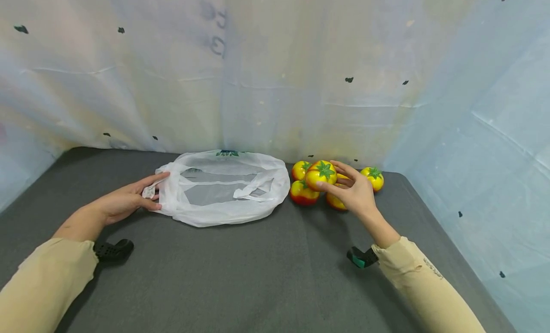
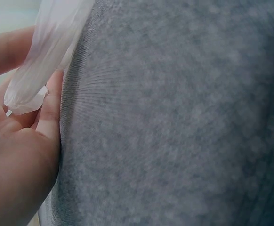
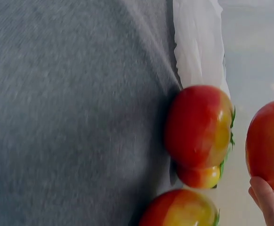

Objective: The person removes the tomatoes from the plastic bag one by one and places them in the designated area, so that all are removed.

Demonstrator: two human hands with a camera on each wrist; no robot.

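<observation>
A white translucent plastic bag (image 1: 223, 216) lies on the grey cloth, its mouth spread wide and facing up. My left hand (image 1: 124, 199) holds its left end, fingers on the far side and thumb on the near side; in the left wrist view the bag's gathered plastic (image 2: 47, 56) passes between the fingers. My right hand (image 1: 354, 192) grips a yellow-and-red tomato (image 1: 318, 178) with green leaves on top. In the right wrist view this tomato (image 3: 269, 141) is raised above the others. Below it are more tomatoes (image 1: 304, 194), partly hidden by the hand.
Another tomato (image 1: 373, 179) sits to the right, behind my right hand. The tomato group stands close beside the bag's right end. A pale sheet (image 1: 279, 75) hangs behind the grey table (image 1: 223, 275), and a light blue sheet (image 1: 494, 156) hangs at its right side.
</observation>
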